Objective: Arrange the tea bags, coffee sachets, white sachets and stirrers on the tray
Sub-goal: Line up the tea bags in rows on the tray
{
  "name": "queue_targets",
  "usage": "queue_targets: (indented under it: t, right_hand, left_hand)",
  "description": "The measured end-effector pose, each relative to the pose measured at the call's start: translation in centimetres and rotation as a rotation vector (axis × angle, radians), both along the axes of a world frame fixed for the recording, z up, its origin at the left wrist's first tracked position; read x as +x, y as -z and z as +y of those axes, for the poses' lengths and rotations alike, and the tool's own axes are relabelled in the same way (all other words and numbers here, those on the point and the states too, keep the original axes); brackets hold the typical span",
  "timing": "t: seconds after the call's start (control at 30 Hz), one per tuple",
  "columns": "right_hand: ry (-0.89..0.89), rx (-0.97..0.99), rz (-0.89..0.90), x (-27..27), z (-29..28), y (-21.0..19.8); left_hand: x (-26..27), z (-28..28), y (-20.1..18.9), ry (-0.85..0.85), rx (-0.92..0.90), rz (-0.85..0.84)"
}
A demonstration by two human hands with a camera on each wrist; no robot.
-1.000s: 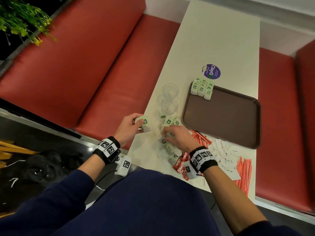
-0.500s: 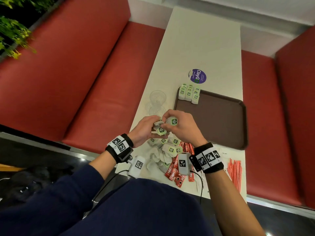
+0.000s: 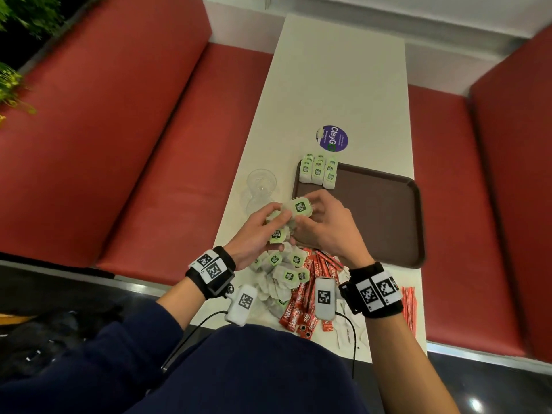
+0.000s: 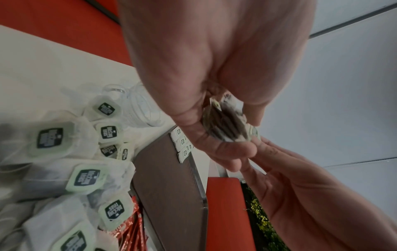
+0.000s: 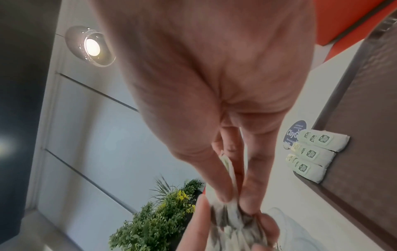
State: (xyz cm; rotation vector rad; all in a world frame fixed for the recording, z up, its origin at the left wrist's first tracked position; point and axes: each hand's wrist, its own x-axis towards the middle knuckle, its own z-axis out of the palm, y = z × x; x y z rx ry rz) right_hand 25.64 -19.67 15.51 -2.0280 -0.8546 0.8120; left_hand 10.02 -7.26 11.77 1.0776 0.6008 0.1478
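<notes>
Both hands meet above the table's near left, holding a small stack of green-tagged tea bags (image 3: 294, 215). My left hand (image 3: 263, 231) grips the stack (image 4: 229, 124) from the left; my right hand (image 3: 321, 222) pinches its top bag (image 5: 228, 171) between thumb and fingers. Three rows of tea bags (image 3: 319, 171) stand in the brown tray's (image 3: 388, 222) far left corner. Loose tea bags (image 3: 286, 270) lie heaped below the hands, beside red coffee sachets (image 3: 301, 312). White sachets (image 3: 348, 333) and red stirrers (image 3: 409, 306) lie at the near right, partly hidden by my right wrist.
Clear glasses (image 3: 260, 189) stand on the table just left of the tray. A purple round sticker (image 3: 331, 138) lies beyond the tray on the long white table (image 3: 334, 70). Red benches (image 3: 149, 144) flank both sides.
My right hand left the loose pile and rose to meet the left hand; the two now hold gathered tea bags together, higher and nearer the tray's left edge.
</notes>
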Motion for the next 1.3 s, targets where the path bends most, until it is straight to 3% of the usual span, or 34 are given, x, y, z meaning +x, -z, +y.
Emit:
queue_targets:
  t: [0.2, 0.33, 0.6, 0.73, 0.87, 1.03, 1.3]
  right_hand:
    - [0.077, 0.046, 0.047, 0.9, 0.1, -0.5]
    - [0.132, 0.076, -0.054, 1.1, 0.7, -0.4]
    - [0.293, 0.247, 0.133, 3.9, 1.1, -0.4]
    - [0.367, 0.214, 0.024, 8.3, 1.9, 2.1]
    - [0.19, -0.031, -0.223, 12.2, 4.3, 6.2]
    - [-0.111, -0.35, -0.272, 14.0, 8.7, 9.6]
    - [-0.162, -0.469, -0.416, 16.1, 13.7, 12.0]
  left_hand:
    - [1.9, 0.0, 0.1, -0.059, 0.081, -0.038]
    - [3.0, 0.3, 0.4, -0.059, 0.15, -0.042]
    - [4.1, 1.4, 0.5, -0.001, 0.16, 0.026]
    - [4.2, 2.1, 0.7, -0.032, 0.166, 0.052]
    - [3.8, 2.9, 1.0, -0.068, 0.176, 0.056]
    - [2.7, 3.9, 1.6, -0.127, 0.159, 0.093]
    - [1.7, 5.6, 1.9, -0.177, 0.18, 0.129]
